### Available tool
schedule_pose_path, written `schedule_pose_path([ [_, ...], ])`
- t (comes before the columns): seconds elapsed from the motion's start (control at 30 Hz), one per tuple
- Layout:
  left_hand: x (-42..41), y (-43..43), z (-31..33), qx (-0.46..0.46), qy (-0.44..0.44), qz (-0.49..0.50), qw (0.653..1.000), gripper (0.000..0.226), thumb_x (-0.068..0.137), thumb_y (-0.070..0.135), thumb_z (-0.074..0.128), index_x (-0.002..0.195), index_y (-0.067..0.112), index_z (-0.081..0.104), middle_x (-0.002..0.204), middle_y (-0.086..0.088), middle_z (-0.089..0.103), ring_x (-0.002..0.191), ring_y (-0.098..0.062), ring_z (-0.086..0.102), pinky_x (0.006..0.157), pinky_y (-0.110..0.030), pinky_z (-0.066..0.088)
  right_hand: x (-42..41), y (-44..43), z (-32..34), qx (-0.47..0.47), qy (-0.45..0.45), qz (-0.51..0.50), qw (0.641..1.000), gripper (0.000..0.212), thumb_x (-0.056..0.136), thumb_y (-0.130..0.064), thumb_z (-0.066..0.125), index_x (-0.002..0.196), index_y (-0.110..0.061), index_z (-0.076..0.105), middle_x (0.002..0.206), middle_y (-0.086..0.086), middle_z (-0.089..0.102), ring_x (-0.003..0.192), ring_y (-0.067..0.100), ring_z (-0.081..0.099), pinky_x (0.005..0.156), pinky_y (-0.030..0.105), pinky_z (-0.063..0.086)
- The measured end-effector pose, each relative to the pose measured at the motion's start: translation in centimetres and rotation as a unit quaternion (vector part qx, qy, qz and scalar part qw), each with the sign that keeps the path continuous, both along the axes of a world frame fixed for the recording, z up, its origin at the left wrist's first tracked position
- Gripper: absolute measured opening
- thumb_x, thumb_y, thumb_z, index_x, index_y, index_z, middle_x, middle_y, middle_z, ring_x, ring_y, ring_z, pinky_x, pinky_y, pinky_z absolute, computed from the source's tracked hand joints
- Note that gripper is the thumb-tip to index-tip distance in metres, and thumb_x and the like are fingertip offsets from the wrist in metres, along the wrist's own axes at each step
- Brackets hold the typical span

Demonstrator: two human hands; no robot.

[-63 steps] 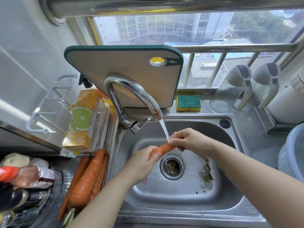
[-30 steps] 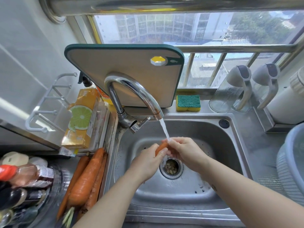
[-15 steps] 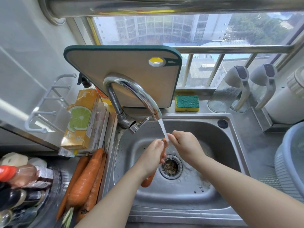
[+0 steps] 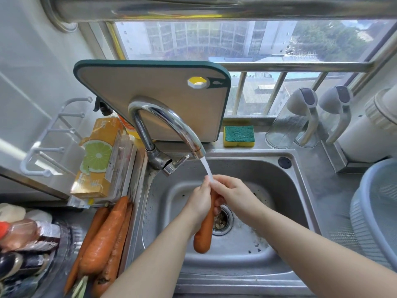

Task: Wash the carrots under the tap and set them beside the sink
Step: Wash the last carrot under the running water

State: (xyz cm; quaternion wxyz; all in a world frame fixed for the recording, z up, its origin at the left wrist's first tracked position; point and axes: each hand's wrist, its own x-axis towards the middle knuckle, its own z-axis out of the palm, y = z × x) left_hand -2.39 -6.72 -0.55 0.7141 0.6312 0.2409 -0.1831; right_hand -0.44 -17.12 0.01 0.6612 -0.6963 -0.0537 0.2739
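An orange carrot point(image 4: 203, 233) stands nearly upright over the steel sink point(image 4: 247, 274), thick end down near the drain point(image 4: 223, 220). My left hand point(image 4: 199, 203) grips its upper part. My right hand point(image 4: 231, 194) wraps around the carrot's tip from the right. Water from the chrome tap point(image 4: 167, 123) runs onto my fingers where both hands meet. Three more carrots point(image 4: 107, 231) lie in a pile on the counter left of the sink, their stem ends toward me.
A cutting board point(image 4: 154, 87) leans behind the tap. A green-yellow sponge point(image 4: 238, 136) sits on the ledge. Two glass jugs point(image 4: 298, 123) and a grey basin point(image 4: 378, 211) stand at the right. A yellow lime box point(image 4: 98, 155) and bottles point(image 4: 23, 235) crowd the left.
The carrot has turned from lying sideways between my hands to standing almost upright, thick end down. Both hands have closed in around its tip under the stream.
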Motion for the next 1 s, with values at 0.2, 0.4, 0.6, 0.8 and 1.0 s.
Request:
schedule_pose_path([
  [0.2,-0.3,1.2,0.2,-0.042,0.003,0.035,0.998,0.043,0.101,0.027,0.028,0.075,0.008,0.057,0.047,-0.003,0.047,0.037,-0.014,0.040,0.039,-0.019,0.034,-0.1,-0.1,0.0,0.006,-0.005,0.036,0.999,0.011,0.092,-0.005,0.053,0.095,0.000,0.063,0.067,0.010,0.054,0.057,0.022,0.055,0.061,0.033,0.050],
  [0.4,-0.7,0.9,-0.1,-0.014,-0.026,0.009,1.000,0.052,0.101,0.032,0.024,0.067,0.010,0.056,0.050,-0.004,0.049,0.043,-0.016,0.042,0.044,-0.023,0.036,-0.1,1.2,0.2,-0.024,0.008,-0.060,0.998,0.038,0.097,-0.023,0.052,0.076,0.006,0.062,0.053,0.015,0.056,0.041,0.025,0.051,0.046,0.033,0.045],
  [0.6,-0.9,1.4,-0.6,-0.063,-0.008,0.029,0.998,0.043,0.101,0.027,0.029,0.085,0.008,0.064,0.066,-0.009,0.055,0.054,-0.014,0.048,0.054,-0.027,0.039,0.1,0.0,0.4,-0.030,-0.012,0.062,0.998,0.019,0.096,-0.009,0.050,0.104,0.003,0.062,0.074,0.011,0.062,0.061,0.020,0.058,0.060,0.029,0.050],
  [0.8,-1.2,0.8,-0.1,-0.110,-0.025,0.032,0.993,0.045,0.104,0.033,0.023,0.106,0.012,0.062,0.104,-0.019,0.062,0.094,-0.022,0.059,0.086,-0.038,0.048,-0.4,0.7,0.8,-0.081,-0.077,-0.026,0.993,0.021,0.095,-0.015,0.053,0.086,-0.004,0.069,0.064,0.003,0.056,0.054,0.009,0.051,0.050,0.018,0.044],
  [1.0,-2.3,0.1,-0.5,-0.103,-0.050,0.015,0.993,0.036,0.103,0.033,0.028,0.116,0.018,0.058,0.103,-0.010,0.066,0.093,-0.017,0.061,0.088,-0.036,0.048,-0.2,0.9,0.5,-0.083,-0.031,-0.055,0.995,0.032,0.099,-0.028,0.047,0.089,-0.009,0.071,0.068,0.011,0.057,0.059,0.017,0.052,0.053,0.029,0.044],
])
